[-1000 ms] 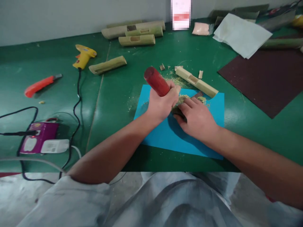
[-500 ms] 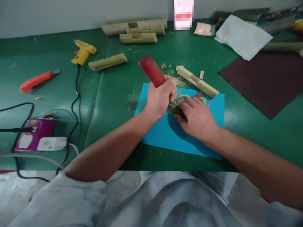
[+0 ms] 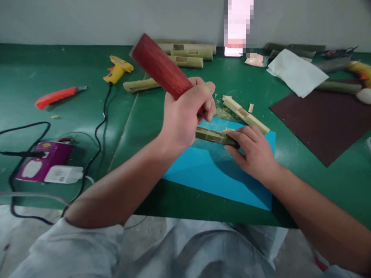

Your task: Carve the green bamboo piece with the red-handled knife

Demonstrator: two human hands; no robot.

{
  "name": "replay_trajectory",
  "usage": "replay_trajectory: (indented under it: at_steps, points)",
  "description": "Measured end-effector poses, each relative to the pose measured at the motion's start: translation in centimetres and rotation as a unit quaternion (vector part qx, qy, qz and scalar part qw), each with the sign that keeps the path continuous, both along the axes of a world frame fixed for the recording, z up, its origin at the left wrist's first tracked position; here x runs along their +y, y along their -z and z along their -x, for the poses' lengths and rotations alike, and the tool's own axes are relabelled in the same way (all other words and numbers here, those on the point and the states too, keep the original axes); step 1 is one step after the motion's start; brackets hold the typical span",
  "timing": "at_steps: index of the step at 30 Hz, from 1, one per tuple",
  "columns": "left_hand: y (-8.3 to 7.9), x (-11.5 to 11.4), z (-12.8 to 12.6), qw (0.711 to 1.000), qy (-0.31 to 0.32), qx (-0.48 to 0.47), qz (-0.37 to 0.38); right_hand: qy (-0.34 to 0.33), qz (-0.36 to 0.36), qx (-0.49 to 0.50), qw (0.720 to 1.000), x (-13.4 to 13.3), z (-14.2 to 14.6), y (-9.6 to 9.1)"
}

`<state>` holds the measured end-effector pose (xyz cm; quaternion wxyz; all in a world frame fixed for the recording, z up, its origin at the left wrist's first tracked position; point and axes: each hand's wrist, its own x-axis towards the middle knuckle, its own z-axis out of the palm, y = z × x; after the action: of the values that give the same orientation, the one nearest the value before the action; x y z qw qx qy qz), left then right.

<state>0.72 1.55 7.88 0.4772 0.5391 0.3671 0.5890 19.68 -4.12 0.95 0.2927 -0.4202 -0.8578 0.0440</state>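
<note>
Over the blue sheet (image 3: 208, 178), near the middle of the worktop (image 3: 139, 119), the left hand (image 3: 185, 112) is curled in a fist around a thick red handle (image 3: 160, 67), which slants up toward the far left. To its right, the right hand (image 3: 256, 152) pinches the right end of a dark bamboo piece (image 3: 211, 135) between thumb and fingers. That piece lies between the two hands — its left end is hidden behind the left hand, so whether they touch cannot be told. At the near left, a purple box (image 3: 62, 154) bears a pale label (image 3: 31, 170), and the white adapter (image 3: 69, 175) against it carries print — all too small to read.
</note>
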Motion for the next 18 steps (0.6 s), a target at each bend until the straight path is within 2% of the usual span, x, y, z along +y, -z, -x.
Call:
replay_trajectory:
  at_steps: [5,9,14,18]
  points:
    - [-1.5,-0.7,0.1,0.999,-0.006,0.030,-0.038,-0.018,-0.028,0.030,0.999,0.1,0.1,-0.1]
    - [-2.0,-0.9,0.3,0.999,0.032,0.022,-0.037,-0.007,-0.011,0.032,0.999,0.2,0.0,0.2]
    - [-1.8,-0.7,0.7,0.996,0.063,0.057,-0.022,-0.008,-0.024,0.024,0.999,0.2,0.0,0.5]
    - [-0.6,-0.4,0.4,0.995,0.078,0.059,-0.006,-0.012,-0.018,-0.010,1.000,0.0,0.1,0.4]
